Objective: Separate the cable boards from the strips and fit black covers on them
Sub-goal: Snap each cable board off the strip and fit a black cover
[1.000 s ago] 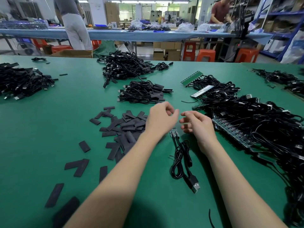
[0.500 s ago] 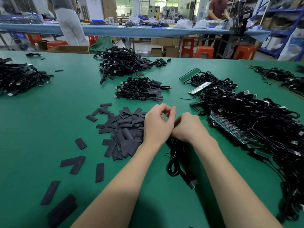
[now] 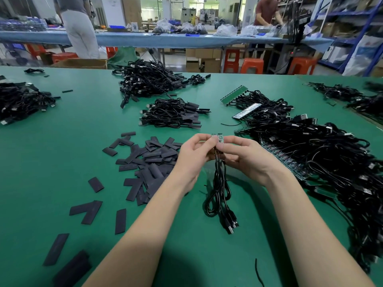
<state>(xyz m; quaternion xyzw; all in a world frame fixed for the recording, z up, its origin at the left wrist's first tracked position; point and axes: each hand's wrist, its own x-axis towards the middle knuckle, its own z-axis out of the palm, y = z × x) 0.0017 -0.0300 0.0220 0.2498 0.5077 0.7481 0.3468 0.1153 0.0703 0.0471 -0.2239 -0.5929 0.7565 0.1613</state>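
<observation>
Leftmost, a cable heap lies on the green table. Loose black covers are scattered just left of the hands. The left hand and right hand meet above the table, fingers curled, both pinching the small boards between them. Their cables hang down, with the plugs resting on the table. Behind sit two finished piles. Right of the hands, green strips lie under a big cable tangle.
</observation>
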